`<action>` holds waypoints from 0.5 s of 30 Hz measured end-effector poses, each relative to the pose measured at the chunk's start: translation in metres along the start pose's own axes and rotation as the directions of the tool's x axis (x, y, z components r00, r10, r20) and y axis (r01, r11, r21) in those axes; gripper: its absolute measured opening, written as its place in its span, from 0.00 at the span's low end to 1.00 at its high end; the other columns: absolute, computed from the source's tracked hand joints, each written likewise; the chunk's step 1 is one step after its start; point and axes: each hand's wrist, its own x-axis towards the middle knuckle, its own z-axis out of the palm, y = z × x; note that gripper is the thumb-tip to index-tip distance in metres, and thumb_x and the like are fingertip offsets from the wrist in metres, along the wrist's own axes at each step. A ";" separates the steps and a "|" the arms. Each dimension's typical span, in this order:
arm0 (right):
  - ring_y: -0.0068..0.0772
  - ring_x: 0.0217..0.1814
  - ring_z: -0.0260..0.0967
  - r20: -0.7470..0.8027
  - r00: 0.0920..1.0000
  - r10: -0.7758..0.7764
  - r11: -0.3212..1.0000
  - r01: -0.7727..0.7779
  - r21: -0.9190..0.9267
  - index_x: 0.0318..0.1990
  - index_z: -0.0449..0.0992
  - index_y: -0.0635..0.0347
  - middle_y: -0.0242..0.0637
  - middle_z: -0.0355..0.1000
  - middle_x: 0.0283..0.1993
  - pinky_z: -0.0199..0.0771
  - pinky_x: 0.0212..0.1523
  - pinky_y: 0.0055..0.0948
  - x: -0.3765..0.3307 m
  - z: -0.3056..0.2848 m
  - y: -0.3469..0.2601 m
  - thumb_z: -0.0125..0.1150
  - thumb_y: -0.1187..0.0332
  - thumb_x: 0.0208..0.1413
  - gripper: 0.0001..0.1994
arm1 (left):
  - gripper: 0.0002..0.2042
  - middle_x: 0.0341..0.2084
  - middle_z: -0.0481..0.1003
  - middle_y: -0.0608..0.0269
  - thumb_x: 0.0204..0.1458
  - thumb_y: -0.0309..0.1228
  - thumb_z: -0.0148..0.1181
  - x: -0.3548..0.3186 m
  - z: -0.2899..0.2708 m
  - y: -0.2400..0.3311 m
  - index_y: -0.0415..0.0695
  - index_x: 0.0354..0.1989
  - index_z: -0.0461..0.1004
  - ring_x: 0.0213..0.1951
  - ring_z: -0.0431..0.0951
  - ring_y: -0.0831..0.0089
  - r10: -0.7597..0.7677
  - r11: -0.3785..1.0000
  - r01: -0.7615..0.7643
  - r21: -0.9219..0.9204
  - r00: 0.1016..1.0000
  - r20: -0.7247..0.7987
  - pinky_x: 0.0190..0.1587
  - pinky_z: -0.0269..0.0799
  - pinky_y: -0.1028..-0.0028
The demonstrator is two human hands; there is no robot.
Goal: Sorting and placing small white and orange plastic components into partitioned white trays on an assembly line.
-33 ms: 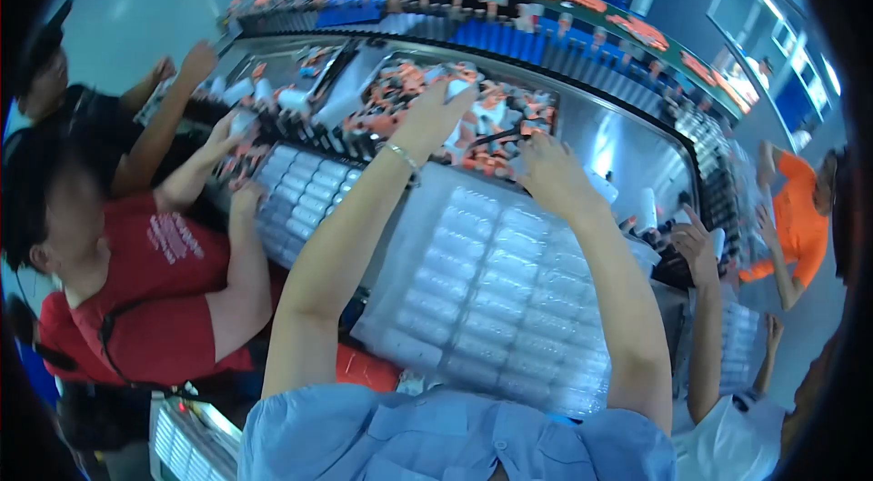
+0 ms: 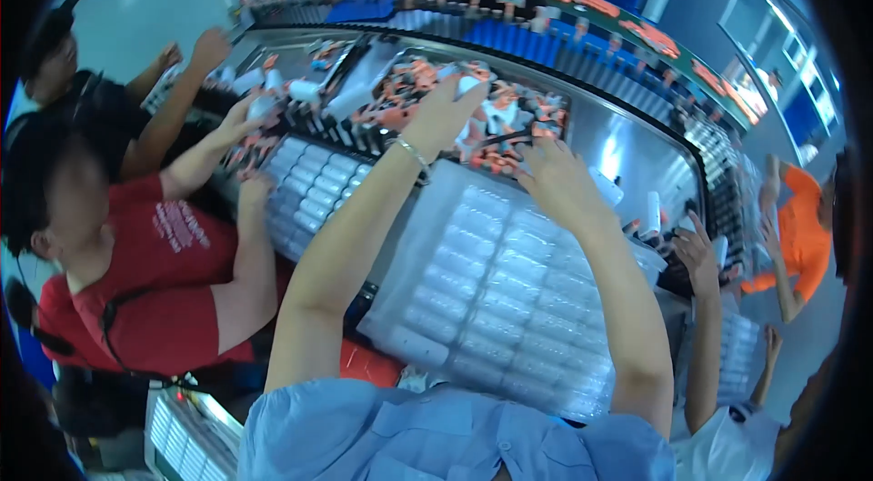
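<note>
My left hand is closed on a small white rounded piece over a tray heaped with loose pieces. Orange, white and dark grey pieces fill this heap; their exact kind is too small to tell. At the heap's near right edge, my right hand reaches in with its fingers apart, close to an orange piece. Nothing shows in its grasp, though the fingertips are partly hidden. Between my forearms lies a clear plastic blister tray with rows of moulded pockets, covered by a glossy film.
A curved conveyor with dark slats runs behind the metal table. On my left, a person in red works beside another pocketed tray. A co-worker's hand is close on my right. White cylinders stand near it.
The whole view has shifted slightly right. Both hands keep nearly the same places over the heap, with the white piece still in my left hand.
</note>
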 end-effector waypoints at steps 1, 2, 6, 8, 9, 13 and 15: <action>0.44 0.42 0.69 0.165 0.984 -0.067 0.997 0.061 0.039 0.38 0.73 0.63 0.46 0.70 0.37 0.69 0.45 0.40 0.006 -0.020 -0.026 0.55 0.67 0.48 0.11 | 0.16 0.23 0.74 0.59 0.52 0.40 0.54 -0.004 -0.009 -0.001 0.38 0.39 0.67 0.17 0.73 0.76 -0.004 0.995 0.004 -0.095 1.000 -0.001 0.17 0.68 0.77; 0.43 0.42 0.69 0.326 0.937 -0.128 0.991 0.108 0.080 0.38 0.74 0.61 0.44 0.70 0.36 0.68 0.45 0.37 0.006 -0.034 -0.051 0.57 0.68 0.48 0.10 | 0.15 0.22 0.74 0.59 0.53 0.39 0.54 -0.008 -0.015 0.000 0.39 0.38 0.67 0.16 0.73 0.76 -0.009 0.981 0.010 -0.192 1.000 0.009 0.16 0.68 0.77; 0.41 0.33 0.71 0.436 0.734 -0.521 0.830 0.318 0.457 0.26 0.74 0.63 0.43 0.71 0.30 0.73 0.32 0.35 -0.036 -0.051 -0.141 0.55 0.70 0.44 0.06 | 0.14 0.22 0.74 0.58 0.54 0.40 0.54 -0.023 -0.024 -0.005 0.40 0.38 0.69 0.17 0.72 0.75 -0.044 0.854 0.125 -0.505 0.985 0.168 0.17 0.67 0.76; 0.40 0.30 0.71 0.438 0.724 -0.532 0.819 0.310 0.483 0.25 0.73 0.65 0.44 0.70 0.27 0.73 0.27 0.33 -0.054 -0.045 -0.152 0.55 0.69 0.44 0.08 | 0.13 0.22 0.74 0.58 0.56 0.39 0.52 -0.022 -0.019 -0.012 0.40 0.38 0.69 0.17 0.72 0.75 -0.023 0.788 0.176 -0.590 0.966 0.258 0.17 0.66 0.76; 0.40 0.30 0.71 0.448 0.740 -0.502 0.839 0.290 0.460 0.25 0.73 0.65 0.44 0.70 0.27 0.73 0.27 0.33 -0.058 -0.043 -0.155 0.55 0.69 0.44 0.08 | 0.12 0.23 0.73 0.60 0.57 0.38 0.51 -0.022 -0.018 -0.012 0.40 0.38 0.69 0.17 0.72 0.75 -0.016 0.799 0.188 -0.571 0.956 0.293 0.17 0.66 0.75; 0.40 0.29 0.71 0.383 0.795 -0.470 0.860 0.315 0.401 0.24 0.72 0.67 0.45 0.68 0.26 0.73 0.25 0.33 -0.077 -0.036 -0.172 0.54 0.70 0.42 0.07 | 0.12 0.24 0.73 0.61 0.55 0.37 0.52 -0.030 0.000 -0.008 0.40 0.38 0.68 0.20 0.72 0.76 -0.050 0.884 0.186 -0.429 0.950 0.308 0.20 0.66 0.76; 0.39 0.28 0.69 0.388 0.829 -0.402 0.905 0.296 0.306 0.24 0.71 0.69 0.46 0.67 0.27 0.73 0.25 0.34 -0.089 -0.027 -0.176 0.54 0.71 0.40 0.08 | 0.12 0.25 0.73 0.61 0.54 0.36 0.53 -0.027 0.029 0.001 0.39 0.39 0.67 0.22 0.74 0.75 -0.014 0.951 0.123 -0.283 0.933 0.359 0.22 0.68 0.76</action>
